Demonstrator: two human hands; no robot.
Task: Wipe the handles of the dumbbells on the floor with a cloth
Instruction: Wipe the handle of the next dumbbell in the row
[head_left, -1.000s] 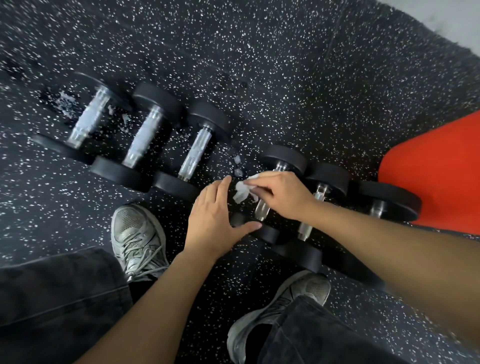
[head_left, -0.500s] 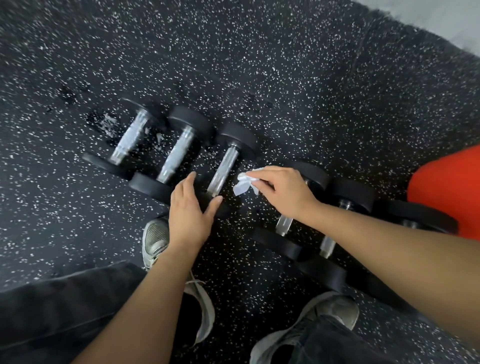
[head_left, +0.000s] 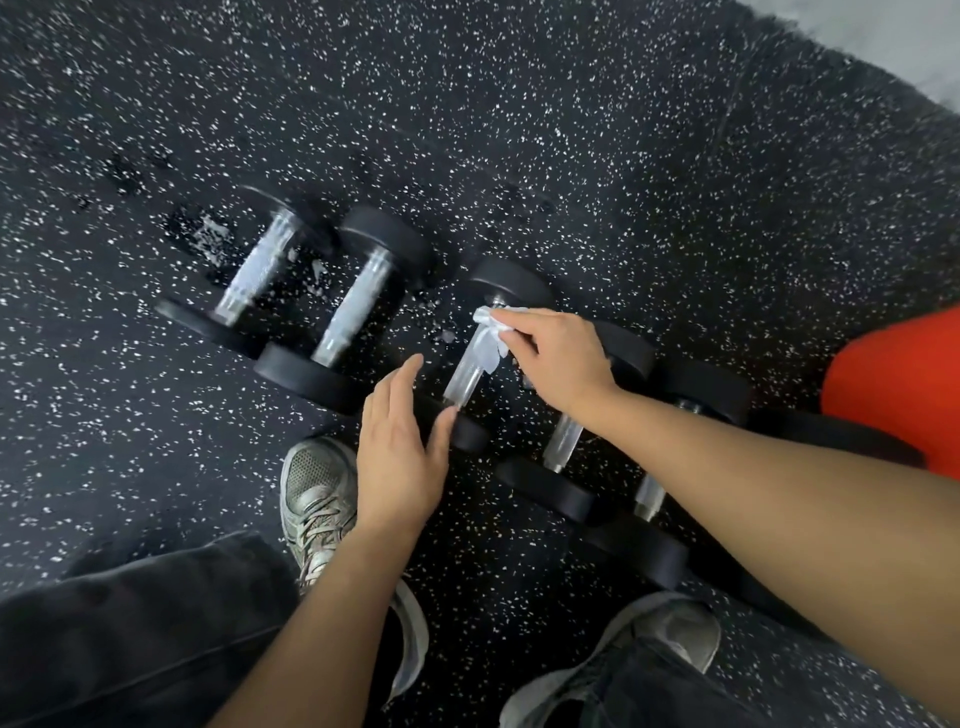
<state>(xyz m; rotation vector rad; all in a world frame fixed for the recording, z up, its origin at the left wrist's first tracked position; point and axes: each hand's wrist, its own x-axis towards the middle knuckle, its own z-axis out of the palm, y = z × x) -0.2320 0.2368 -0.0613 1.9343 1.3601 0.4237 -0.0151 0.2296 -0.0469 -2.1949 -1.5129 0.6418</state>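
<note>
Several black dumbbells with silver handles lie in a row on the speckled floor. My right hand (head_left: 556, 358) holds a small white cloth (head_left: 491, 335) against the upper part of the third dumbbell's handle (head_left: 464, 382). My left hand (head_left: 402, 441) rests, fingers together and thumb apart, on the near black head of that dumbbell (head_left: 470, 434), steadying it. To the left lie two more dumbbells (head_left: 260, 270) (head_left: 358, 301). To the right, partly under my right forearm, lie others (head_left: 563, 441) (head_left: 649, 496).
An orange-red object (head_left: 898, 384) sits at the right edge, behind the last dumbbell. My two grey shoes (head_left: 317, 493) (head_left: 654, 644) and dark trouser legs stand close in front of the row. Wet patches (head_left: 208, 234) mark the floor near the leftmost dumbbell.
My right hand has carried the cloth from the fourth dumbbell's handle onto the third one's. My left hand shifted left to the third dumbbell's near head. The camera view has shifted left.
</note>
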